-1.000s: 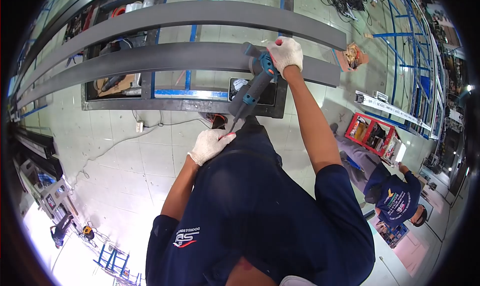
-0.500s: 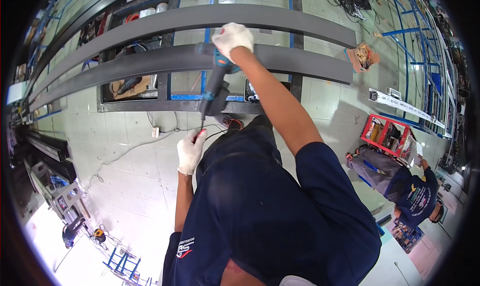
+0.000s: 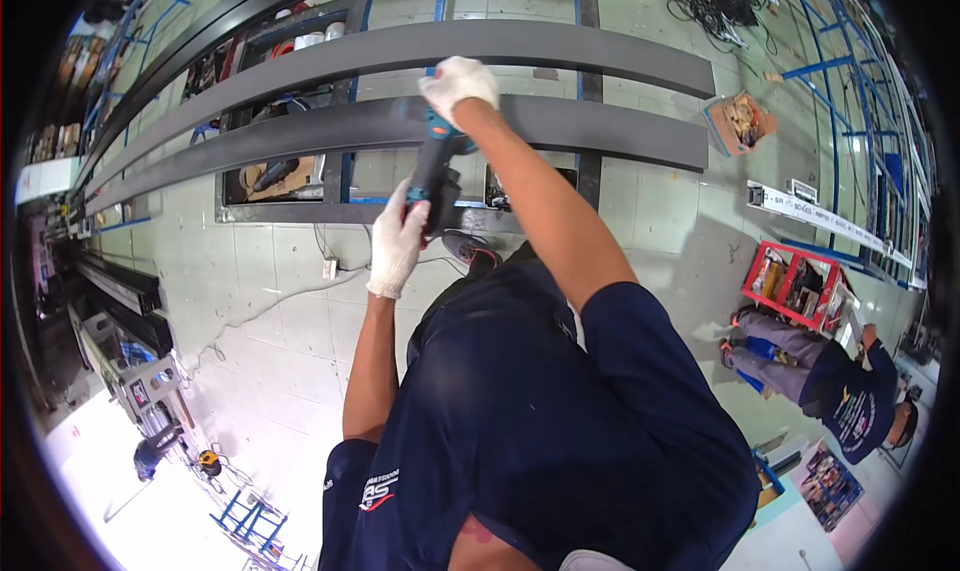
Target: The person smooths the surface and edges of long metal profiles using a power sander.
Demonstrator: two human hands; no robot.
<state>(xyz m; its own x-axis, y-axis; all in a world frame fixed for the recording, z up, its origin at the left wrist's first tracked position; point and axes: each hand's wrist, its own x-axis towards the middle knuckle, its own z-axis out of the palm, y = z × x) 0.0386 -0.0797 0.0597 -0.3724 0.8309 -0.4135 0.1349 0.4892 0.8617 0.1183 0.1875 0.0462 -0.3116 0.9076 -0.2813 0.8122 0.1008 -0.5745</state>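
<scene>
A black-and-teal power tool (image 3: 433, 167), held at both ends, slants slightly, its far end over the nearer grey bar (image 3: 610, 131).

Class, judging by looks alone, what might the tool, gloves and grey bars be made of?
Tool: probably mostly plastic, dark with teal, casing looks moulded. Gloves: likely knitted fabric, white and matte, snug cuffs; fibre unclear. Bars: perhaps coated metal, smooth dark grey, crisp edges.

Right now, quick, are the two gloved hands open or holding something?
Left hand: touching the teal-and-black power tool; can't tell if closed.
Right hand: closed on the tool's far end.
</scene>
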